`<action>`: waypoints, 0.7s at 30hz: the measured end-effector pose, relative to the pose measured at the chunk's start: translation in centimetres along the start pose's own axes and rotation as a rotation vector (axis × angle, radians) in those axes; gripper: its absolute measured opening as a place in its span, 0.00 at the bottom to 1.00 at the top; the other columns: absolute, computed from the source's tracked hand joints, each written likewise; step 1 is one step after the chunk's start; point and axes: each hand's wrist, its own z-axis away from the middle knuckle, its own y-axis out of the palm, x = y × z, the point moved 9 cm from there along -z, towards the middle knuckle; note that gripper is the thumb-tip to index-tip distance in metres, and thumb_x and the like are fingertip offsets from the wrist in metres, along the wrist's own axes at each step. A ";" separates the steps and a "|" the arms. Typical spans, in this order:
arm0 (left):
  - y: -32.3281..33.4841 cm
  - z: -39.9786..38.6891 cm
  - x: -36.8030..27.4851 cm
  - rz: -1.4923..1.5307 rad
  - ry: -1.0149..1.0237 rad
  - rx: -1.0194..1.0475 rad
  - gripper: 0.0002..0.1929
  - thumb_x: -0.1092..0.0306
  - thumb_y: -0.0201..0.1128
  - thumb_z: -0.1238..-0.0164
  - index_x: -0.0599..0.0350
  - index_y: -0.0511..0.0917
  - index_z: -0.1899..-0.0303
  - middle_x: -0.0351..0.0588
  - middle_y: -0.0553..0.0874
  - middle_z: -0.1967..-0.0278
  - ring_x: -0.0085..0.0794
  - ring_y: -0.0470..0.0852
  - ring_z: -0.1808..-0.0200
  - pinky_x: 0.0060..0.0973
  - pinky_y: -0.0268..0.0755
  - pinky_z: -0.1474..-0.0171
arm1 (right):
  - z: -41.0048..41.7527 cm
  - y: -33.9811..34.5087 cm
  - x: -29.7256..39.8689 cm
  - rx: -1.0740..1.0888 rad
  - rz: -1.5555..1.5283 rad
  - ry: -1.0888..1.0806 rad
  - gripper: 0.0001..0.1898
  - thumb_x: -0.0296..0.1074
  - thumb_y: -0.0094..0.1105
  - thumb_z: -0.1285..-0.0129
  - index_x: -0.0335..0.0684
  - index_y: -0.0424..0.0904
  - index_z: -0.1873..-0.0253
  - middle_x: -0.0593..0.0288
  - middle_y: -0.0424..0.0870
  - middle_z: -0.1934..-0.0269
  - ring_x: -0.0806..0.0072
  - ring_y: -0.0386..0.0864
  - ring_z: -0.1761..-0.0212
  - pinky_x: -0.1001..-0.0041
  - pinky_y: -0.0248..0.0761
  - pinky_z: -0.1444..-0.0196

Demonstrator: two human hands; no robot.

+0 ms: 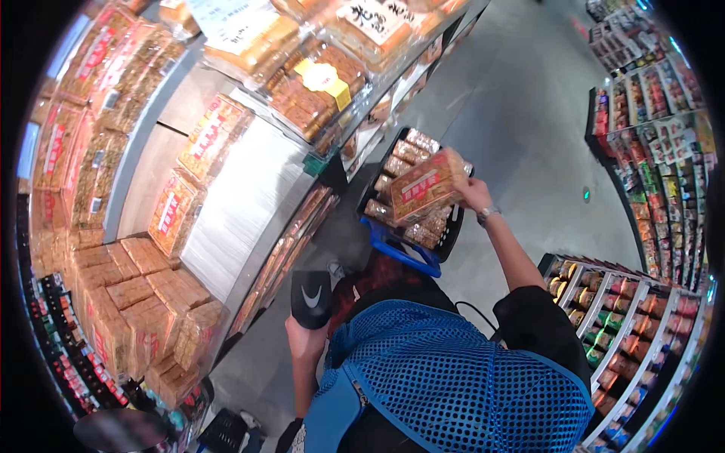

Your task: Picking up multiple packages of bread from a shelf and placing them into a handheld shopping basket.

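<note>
My right hand [474,194] grips the right end of a plastic-wrapped food package [426,187] with a red printed patch. That package is held over a black shopping basket [450,240] with a blue handle [399,249], and the basket holds several wrapped baked-looking packs [409,152]. Lower down, my left hand [307,334] is closed round a dark handheld device [311,299] with a curved light mark; its far side is hidden. Similar wrapped packages [171,212] stand on a white shelf [243,198] to the left.
A display of wrapped cakes [317,85] juts out at the top. Stacked packages [136,300] fill the lower left shelf. Shelves of packaged goods [628,323] curve along the right side. Another black basket [224,431] and a person's shoe [249,419] are at the bottom left.
</note>
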 end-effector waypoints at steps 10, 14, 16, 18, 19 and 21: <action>-4.1 0.6 -7.5 0.093 0.387 0.315 0.21 0.70 0.76 0.43 0.65 0.83 0.47 0.48 0.90 0.56 0.26 0.87 0.54 0.28 0.78 0.47 | 19.2 6.3 9.1 0.377 -1.213 0.210 0.31 0.48 0.56 0.31 0.42 0.64 0.27 0.52 0.78 0.35 0.50 0.85 0.43 0.67 0.80 0.52; -7.6 1.0 -8.1 0.259 0.550 0.277 0.23 0.73 0.76 0.44 0.64 0.81 0.46 0.48 0.90 0.54 0.25 0.86 0.51 0.27 0.77 0.46 | 24.4 9.0 12.7 0.453 -1.158 0.131 0.32 0.47 0.56 0.31 0.42 0.62 0.26 0.50 0.75 0.32 0.49 0.77 0.33 0.66 0.79 0.46; -9.5 1.0 -7.7 0.251 0.568 0.220 0.23 0.73 0.76 0.44 0.64 0.81 0.46 0.48 0.90 0.54 0.26 0.86 0.52 0.27 0.77 0.46 | 25.6 10.3 14.5 0.528 -1.118 0.099 0.32 0.46 0.56 0.31 0.41 0.62 0.25 0.48 0.74 0.32 0.48 0.75 0.32 0.62 0.79 0.42; -11.0 1.4 -7.3 0.244 0.585 0.185 0.23 0.73 0.76 0.45 0.64 0.81 0.47 0.48 0.90 0.54 0.26 0.86 0.52 0.27 0.77 0.47 | 26.2 11.1 16.3 0.547 -1.101 0.019 0.31 0.41 0.56 0.30 0.37 0.63 0.26 0.44 0.74 0.32 0.47 0.75 0.32 0.54 0.77 0.36; -11.7 1.5 -6.9 0.264 0.557 0.161 0.23 0.73 0.76 0.45 0.64 0.81 0.46 0.48 0.90 0.55 0.26 0.86 0.53 0.27 0.77 0.47 | 26.3 11.7 17.6 0.607 -1.100 -0.009 0.31 0.41 0.56 0.30 0.37 0.63 0.26 0.44 0.74 0.32 0.47 0.75 0.32 0.54 0.77 0.36; -13.3 2.0 -6.2 0.291 0.527 0.109 0.23 0.73 0.76 0.46 0.64 0.81 0.46 0.49 0.90 0.55 0.26 0.86 0.53 0.27 0.78 0.47 | 26.3 12.9 21.1 0.714 -0.960 -0.209 0.30 0.37 0.54 0.29 0.31 0.61 0.27 0.42 0.73 0.32 0.47 0.75 0.33 0.49 0.74 0.33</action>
